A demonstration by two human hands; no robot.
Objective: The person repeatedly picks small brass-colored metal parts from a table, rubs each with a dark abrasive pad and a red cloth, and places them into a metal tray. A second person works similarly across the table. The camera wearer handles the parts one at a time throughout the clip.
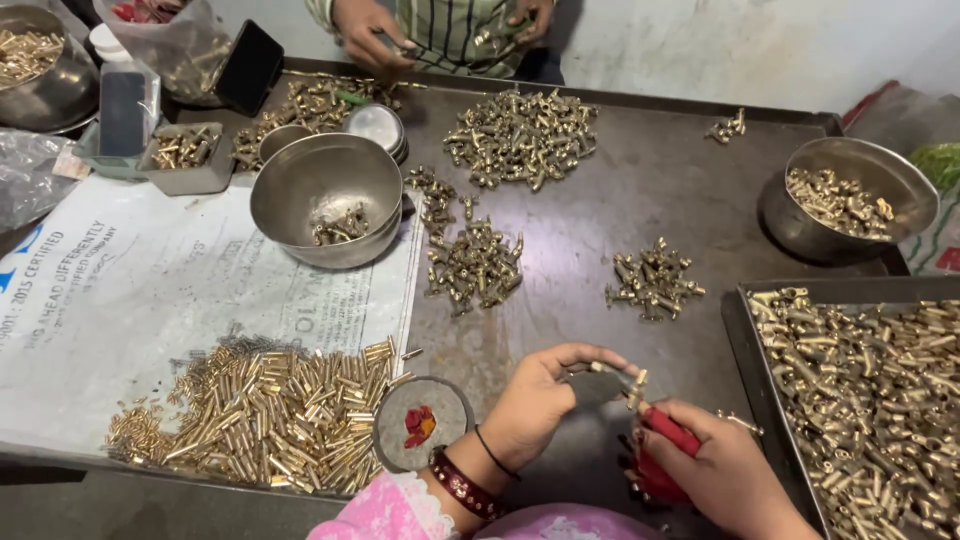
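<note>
My left hand (545,395) pinches a small brass fitting (634,385) near the table's front edge. My right hand (725,470) grips a red-handled tool (668,432) whose tip touches that fitting. A heap of short brass tubes (265,415) lies on a white printed sheet (130,290) to the left. A small round lid with a red scrap (420,425) sits just left of my left wrist. A dark tray (748,345) packed with brass parts is at the right.
Several piles of brass fittings (520,135) dot the dark metal table (620,190). Steel bowls stand at centre-left (325,200), right (850,195) and far left (40,65). Another person's hands (365,30) work at the far edge. A phone (248,65) leans there.
</note>
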